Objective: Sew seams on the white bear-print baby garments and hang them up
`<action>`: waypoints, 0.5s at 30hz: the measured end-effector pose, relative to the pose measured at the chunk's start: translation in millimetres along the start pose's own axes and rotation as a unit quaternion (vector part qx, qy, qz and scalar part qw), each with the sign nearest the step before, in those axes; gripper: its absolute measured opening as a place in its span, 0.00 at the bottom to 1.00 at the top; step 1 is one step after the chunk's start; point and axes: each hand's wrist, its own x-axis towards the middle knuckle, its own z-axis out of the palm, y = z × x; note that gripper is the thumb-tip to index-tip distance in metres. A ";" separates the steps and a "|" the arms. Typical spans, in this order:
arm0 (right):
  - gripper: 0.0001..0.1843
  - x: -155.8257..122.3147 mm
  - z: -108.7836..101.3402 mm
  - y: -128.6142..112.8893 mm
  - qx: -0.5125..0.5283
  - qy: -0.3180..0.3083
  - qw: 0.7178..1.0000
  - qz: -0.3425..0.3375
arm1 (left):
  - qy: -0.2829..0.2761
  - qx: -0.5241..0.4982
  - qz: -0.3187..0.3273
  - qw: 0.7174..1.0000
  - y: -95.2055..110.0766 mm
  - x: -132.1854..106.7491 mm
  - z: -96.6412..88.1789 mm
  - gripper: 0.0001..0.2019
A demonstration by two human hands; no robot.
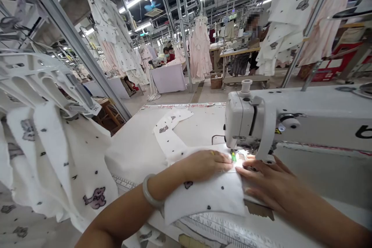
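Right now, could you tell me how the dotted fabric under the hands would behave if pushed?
Probably floppy: the fabric lies folded and wrinkled on the table. Likely light: the left hand and right hand, lying flat, keep it smooth. Pushed, it may bunch, not slide.

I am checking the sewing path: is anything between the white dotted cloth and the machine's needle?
Nothing visible. The left hand and right hand lie flat on the white dotted cloth, which reaches the needle of the white sewing machine.
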 end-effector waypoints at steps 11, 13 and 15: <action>0.17 4.1 -3.6 6.3 0.023 -0.031 0.999 0.033 | 0.003 -0.010 -0.057 0.998 -19.0 9.7 6.0 0.19; 0.16 4.4 -4.1 7.9 0.027 -0.023 0.999 0.028 | 0.002 -0.008 -0.057 0.998 -20.3 8.9 7.4 0.19; 0.15 3.4 -3.5 10.1 0.027 -0.005 1.000 0.015 | 0.000 -0.006 -0.058 0.998 -21.4 8.1 7.8 0.20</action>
